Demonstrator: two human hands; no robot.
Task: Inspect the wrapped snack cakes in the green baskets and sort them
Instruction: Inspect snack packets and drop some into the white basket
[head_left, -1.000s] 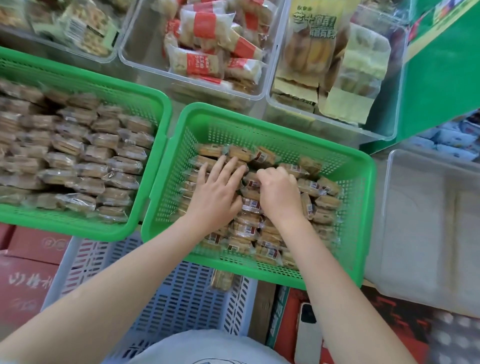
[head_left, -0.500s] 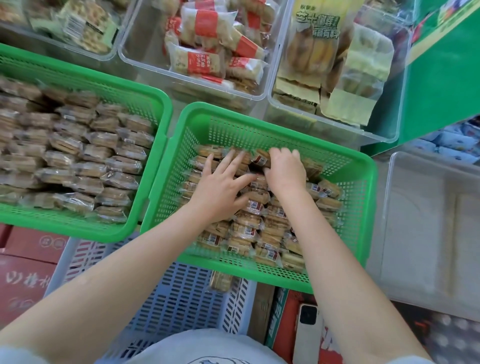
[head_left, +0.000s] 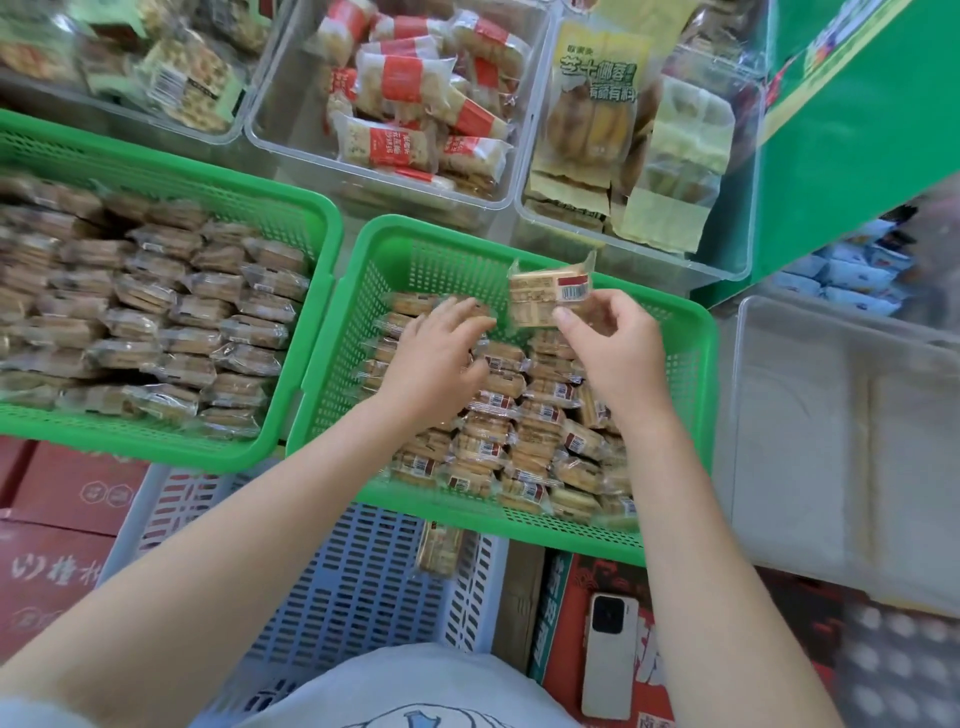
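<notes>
Two green baskets hold wrapped snack cakes. The left basket (head_left: 322, 270) is packed with neat rows of cakes (head_left: 171, 312). The right basket (head_left: 696, 395) holds a looser pile of cakes (head_left: 524, 447) with red labels. My right hand (head_left: 610, 348) pinches one wrapped cake (head_left: 545, 293) and holds it lifted above the far part of the right basket, its barcode label facing me. My left hand (head_left: 439, 358) rests with relaxed, spread fingers on the pile in the right basket.
Clear bins of other packaged snacks (head_left: 415, 104) stand behind the baskets. An empty clear bin (head_left: 841, 441) sits to the right. Below is a pale blue crate (head_left: 343, 587) with one loose cake (head_left: 439, 553), red cartons (head_left: 57, 525) and a white phone (head_left: 610, 654).
My right hand has picked one cake out of the far end of the pile and raised it. My left hand stayed on the pile, shifting slightly.
</notes>
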